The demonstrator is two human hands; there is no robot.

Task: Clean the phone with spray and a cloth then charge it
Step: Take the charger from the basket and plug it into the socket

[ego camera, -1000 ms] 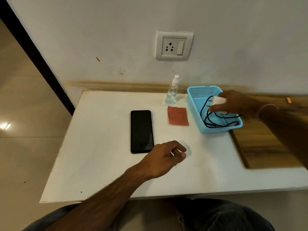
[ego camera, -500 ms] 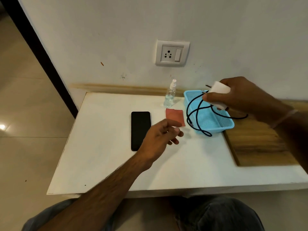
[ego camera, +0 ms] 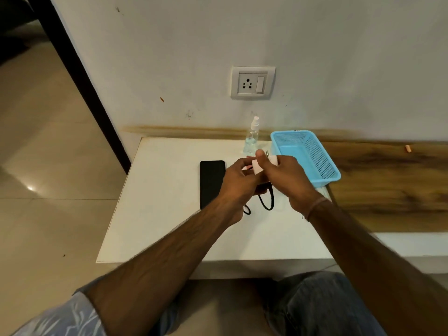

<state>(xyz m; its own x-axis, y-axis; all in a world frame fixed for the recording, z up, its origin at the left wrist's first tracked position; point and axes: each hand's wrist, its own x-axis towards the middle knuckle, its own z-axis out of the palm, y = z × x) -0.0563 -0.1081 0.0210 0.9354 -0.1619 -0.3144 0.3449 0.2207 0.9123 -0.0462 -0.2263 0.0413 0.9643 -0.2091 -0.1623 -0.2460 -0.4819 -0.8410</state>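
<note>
Above the white table (ego camera: 169, 214), my right hand (ego camera: 287, 178) grips the white charger plug (ego camera: 257, 166), its metal pins pointing up. My left hand (ego camera: 238, 184) meets it from the left, fingers curled round the black charger cable (ego camera: 268, 202), whose loops hang below both hands. The black phone (ego camera: 211, 183) lies flat, screen up, just left of my left hand. A clear spray bottle (ego camera: 252, 139) stands by the wall behind my hands. The red cloth is almost wholly hidden behind them. A white wall socket (ego camera: 252, 82) with a switch sits above the bottle.
A light blue mesh basket (ego camera: 322, 166) stands right of my hands, with nothing seen inside. Further right a wooden surface (ego camera: 388, 185) holds a small orange item (ego camera: 408, 148). The table's left edge drops to a tiled floor.
My right hand lifted the charger and cable out of the blue basket and brought them left over the table. My left hand rose from the table and took hold of the cable.
</note>
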